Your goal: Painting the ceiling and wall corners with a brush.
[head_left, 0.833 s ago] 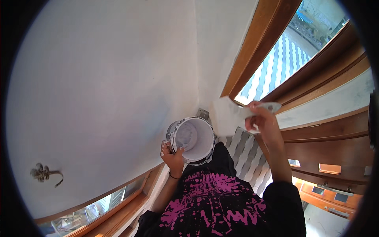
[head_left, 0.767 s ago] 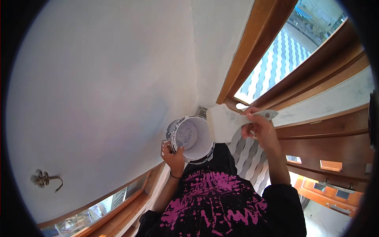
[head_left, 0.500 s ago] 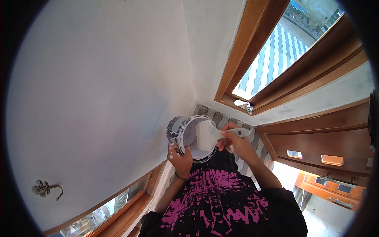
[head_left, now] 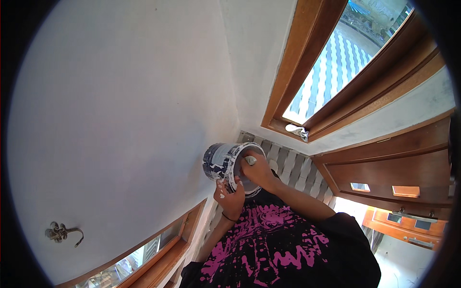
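Note:
A dark, paint-smeared paint bucket (head_left: 220,158) is held tilted in front of my body, its mouth turned to the right. My left hand (head_left: 231,198), spotted with white paint, grips the near side of its rim, thumb over the edge. Reaching into the mouth, my right hand (head_left: 257,169) is closed round the handle of a paintbrush (head_left: 250,160). Only the pale end of that handle shows; the bristles are hidden inside the bucket.
A white wall (head_left: 125,120) rises at the left, bearing a metal hook (head_left: 60,233). At the right are a wooden window frame (head_left: 288,72), a crumpled whitish cloth (head_left: 297,131) on its sill and a brown wooden door (head_left: 374,168). Grey-patterned tiles (head_left: 295,168) cover the floor.
My right hand has lowered the paintbrush into the bucket, so its bristles have gone out of sight. The bucket has turned slightly, showing more of its side.

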